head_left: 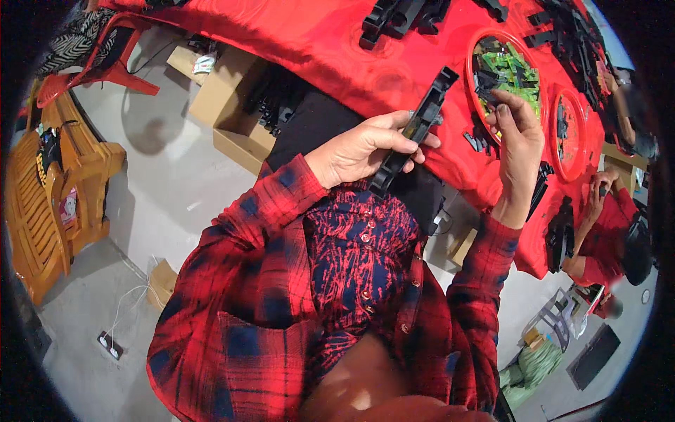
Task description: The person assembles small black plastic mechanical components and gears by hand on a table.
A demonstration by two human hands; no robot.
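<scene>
- While the left hand (369, 148) has its fingers curled tight around a long black plastic part (421, 123) mid-frame, the right hand (520, 133) is bent by a round red tray (470, 70), upper right.
- I can't tell if its fingers hold anything.
- Green pieces (519, 74) lie in the tray.

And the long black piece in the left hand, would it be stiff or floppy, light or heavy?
Probably stiff: the long black piece runs straight beyond the left hand at both ends. Likely light, as that one hand alone holds it up. Its angular outline suggests it would hardly roll.
</scene>
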